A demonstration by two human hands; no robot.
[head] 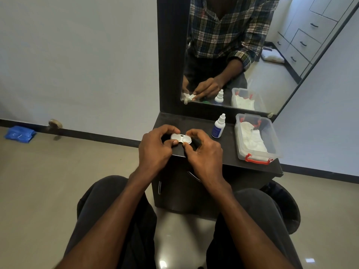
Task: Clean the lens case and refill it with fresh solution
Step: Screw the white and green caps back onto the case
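You will find no legible text in this view. The solution bottle (218, 127) standing on the bench (223, 152) carries a dark blue label, but its print is too small and blurred for you to read. The lens case (181, 138) shows no lettering you can make out on its two white caps. The clear storage box (256, 138) with red latches bears no readable mark, brand or number.
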